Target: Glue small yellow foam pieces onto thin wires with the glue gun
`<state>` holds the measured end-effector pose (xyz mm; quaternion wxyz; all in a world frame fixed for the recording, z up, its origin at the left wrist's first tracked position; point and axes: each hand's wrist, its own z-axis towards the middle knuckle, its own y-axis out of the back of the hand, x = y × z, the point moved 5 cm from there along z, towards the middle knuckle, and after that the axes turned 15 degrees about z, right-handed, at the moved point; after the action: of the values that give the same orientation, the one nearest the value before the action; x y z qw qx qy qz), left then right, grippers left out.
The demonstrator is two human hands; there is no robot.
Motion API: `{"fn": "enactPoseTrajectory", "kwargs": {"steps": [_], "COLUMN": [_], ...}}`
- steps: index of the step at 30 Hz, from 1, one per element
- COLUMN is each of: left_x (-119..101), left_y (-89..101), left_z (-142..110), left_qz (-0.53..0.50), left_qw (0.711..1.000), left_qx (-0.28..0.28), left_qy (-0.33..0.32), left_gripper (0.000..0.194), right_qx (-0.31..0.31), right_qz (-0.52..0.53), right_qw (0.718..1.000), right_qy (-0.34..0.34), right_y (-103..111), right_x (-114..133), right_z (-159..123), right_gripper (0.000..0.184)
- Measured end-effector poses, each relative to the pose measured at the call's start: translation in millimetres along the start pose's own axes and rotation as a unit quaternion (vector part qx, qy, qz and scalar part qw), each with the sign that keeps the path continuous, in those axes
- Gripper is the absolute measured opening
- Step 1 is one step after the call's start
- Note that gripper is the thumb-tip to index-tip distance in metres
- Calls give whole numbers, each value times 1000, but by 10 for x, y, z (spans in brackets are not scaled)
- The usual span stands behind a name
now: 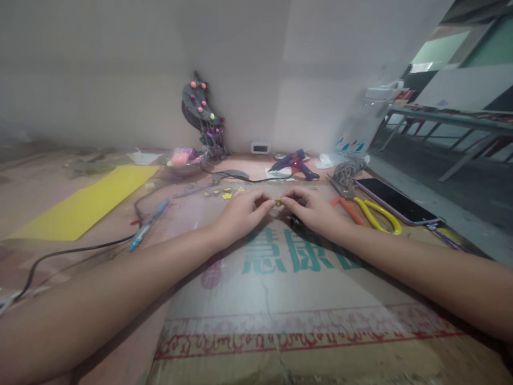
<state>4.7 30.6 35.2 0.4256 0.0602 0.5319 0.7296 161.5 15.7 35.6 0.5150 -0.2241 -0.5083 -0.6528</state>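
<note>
My left hand (242, 213) and my right hand (310, 208) meet over a flattened cardboard sheet (280, 289) printed with green characters. Both pinch a tiny yellow piece (278, 202) between their fingertips. Under my right hand lies a small dark object that I cannot make out. Several small yellow flower-shaped pieces (226, 195) lie just beyond my left hand.
A blue glue gun (297, 163) with a black cord rests at the back. Yellow-handled pliers (379, 213), orange-handled scissors (343, 206) and a phone (395, 200) lie right. A blue pen (149, 224) and yellow paper sheet (92, 200) lie left. A dark decorated craft piece (202, 115) leans on the wall.
</note>
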Motion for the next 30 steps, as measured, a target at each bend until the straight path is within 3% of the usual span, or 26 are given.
{"fn": "enactPoseTrajectory", "kwargs": {"steps": [7, 14, 20, 30], "left_x": [-13, -10, -25, -40], "left_y": [49, 127, 42, 38], "left_z": [0, -3, 12, 10], "left_qz": [27, 42, 62, 62], "left_qw": [999, 994, 998, 997], "left_qx": [-33, -104, -30, -28], "left_qy": [1, -3, -9, -25], "left_gripper": [22, 13, 28, 21], "right_qx": [13, 10, -1, 14], "right_qz": [3, 17, -7, 7], "right_qw": [1000, 1000, 1000, 1000], "right_qy": [-14, -18, -2, -1], "right_y": [-15, -13, 2, -4], "right_x": [-27, -25, -11, -9], "right_z": [-11, -18, -9, -12], "right_gripper": [22, 22, 21, 24]}}
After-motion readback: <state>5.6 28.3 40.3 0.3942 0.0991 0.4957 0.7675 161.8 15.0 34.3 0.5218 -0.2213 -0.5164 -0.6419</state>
